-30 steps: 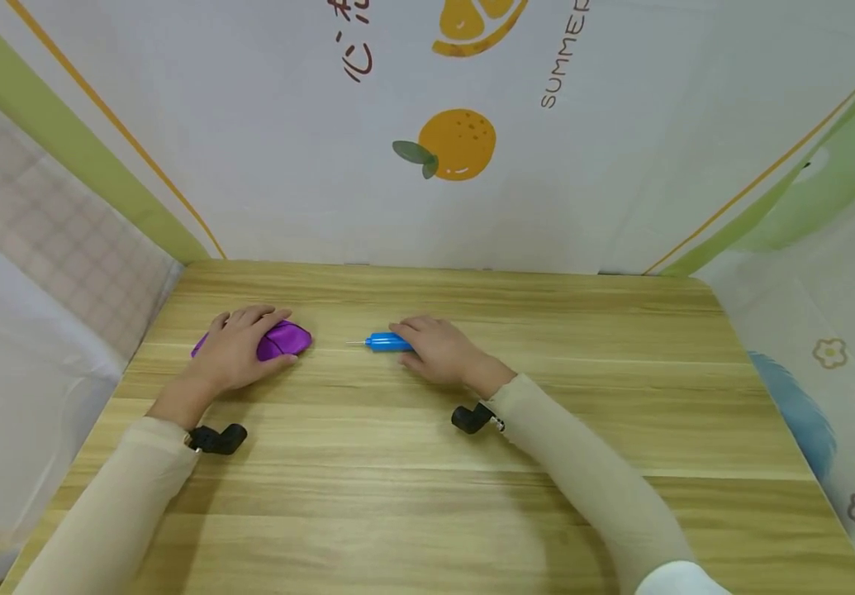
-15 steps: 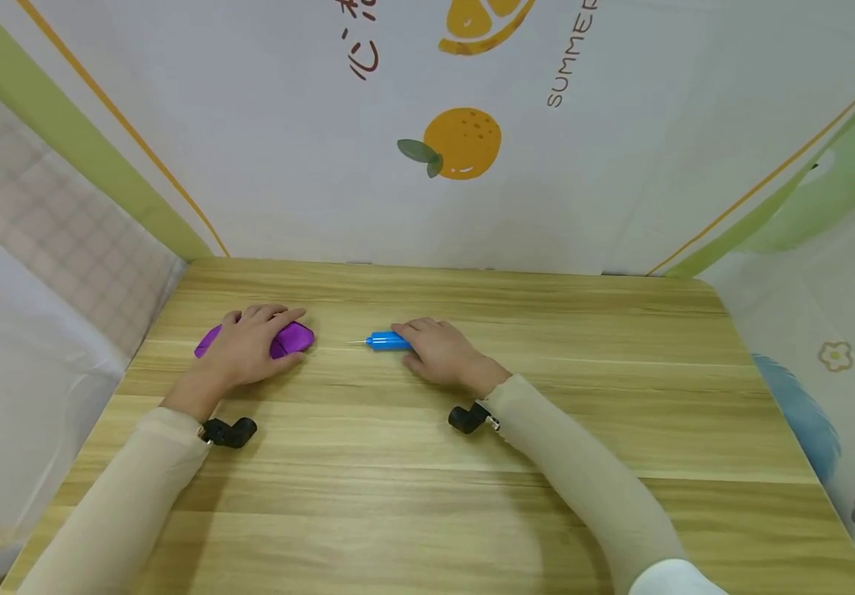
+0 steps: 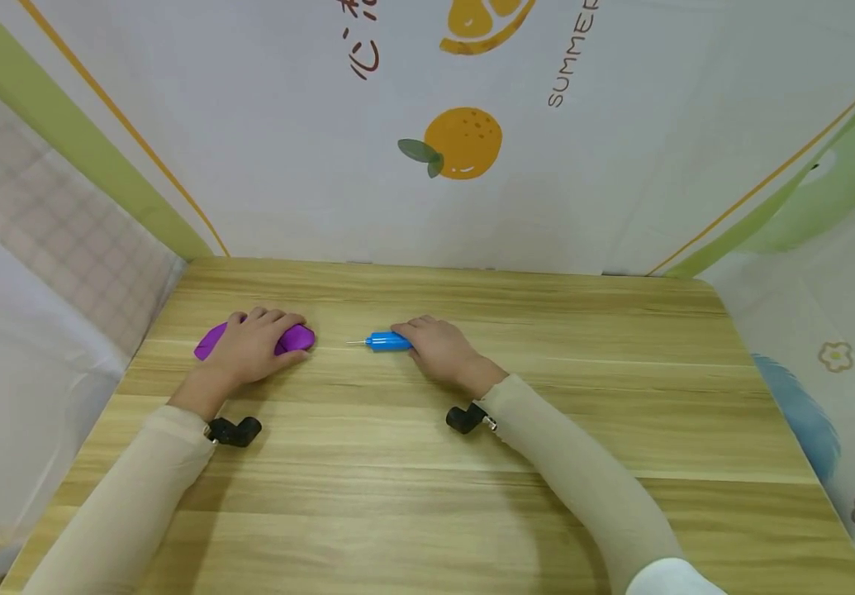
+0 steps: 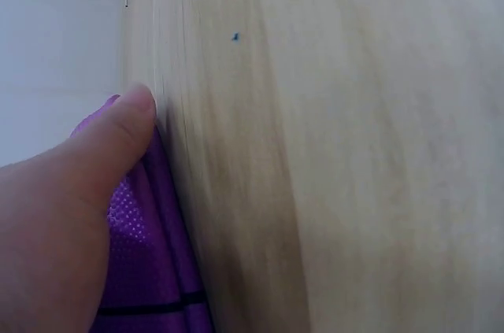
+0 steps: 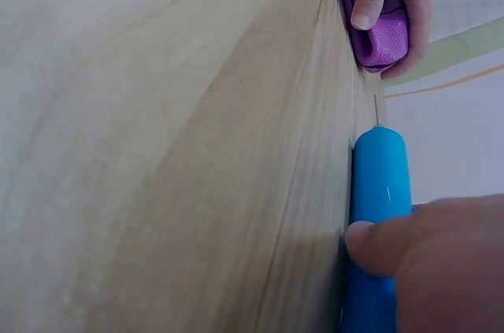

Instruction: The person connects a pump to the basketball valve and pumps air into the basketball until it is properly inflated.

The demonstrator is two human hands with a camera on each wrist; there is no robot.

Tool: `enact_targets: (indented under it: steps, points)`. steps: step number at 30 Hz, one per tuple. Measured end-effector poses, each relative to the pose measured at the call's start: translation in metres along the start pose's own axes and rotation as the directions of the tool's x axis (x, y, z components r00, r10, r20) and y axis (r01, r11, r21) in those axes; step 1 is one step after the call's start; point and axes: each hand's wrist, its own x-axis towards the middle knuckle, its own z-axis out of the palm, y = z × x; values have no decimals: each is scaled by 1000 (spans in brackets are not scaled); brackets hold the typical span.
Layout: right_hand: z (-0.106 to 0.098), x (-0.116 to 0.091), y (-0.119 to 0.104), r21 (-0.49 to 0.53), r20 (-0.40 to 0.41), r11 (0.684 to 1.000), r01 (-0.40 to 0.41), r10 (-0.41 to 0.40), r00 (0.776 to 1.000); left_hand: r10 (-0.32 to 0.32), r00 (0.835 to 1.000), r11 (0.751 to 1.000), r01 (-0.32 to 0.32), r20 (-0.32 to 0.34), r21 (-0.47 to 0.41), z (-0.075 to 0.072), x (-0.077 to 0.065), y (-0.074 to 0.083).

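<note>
On the left of the table lies a deflated purple ball [image 3: 296,339], flattened and folded, its pebbled skin and black seam visible in the left wrist view. My left hand [image 3: 250,345] grips it from above, thumb along the near side, fingers over the far side and hiding its middle. My right hand [image 3: 442,350] holds a blue ball pump [image 3: 390,341] lying flat on the wood. The pump's thin needle [image 3: 356,342] points left toward the ball, with a gap between them. In the right wrist view my thumb [image 5: 374,248] presses the pump's side; its rear end is hidden.
The wood-grain table [image 3: 368,496] extends toward me and to the right. Behind it hangs a white cloth [image 3: 286,165] with fruit prints, and more cloth flanks both sides. A tiny blue speck [image 4: 235,36] lies on the wood.
My left hand has shifted slightly right over the ball, and its fingers have closed more on the ball's right end. The right hand and pump stay nearly in place.
</note>
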Motion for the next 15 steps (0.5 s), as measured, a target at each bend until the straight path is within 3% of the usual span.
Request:
enact_targets:
  steps: [15]
  points:
    - [0, -5, 3, -6, -6, 1000, 21, -21, 1000, 32, 999, 999, -31, -34, 40, 3, 1, -1]
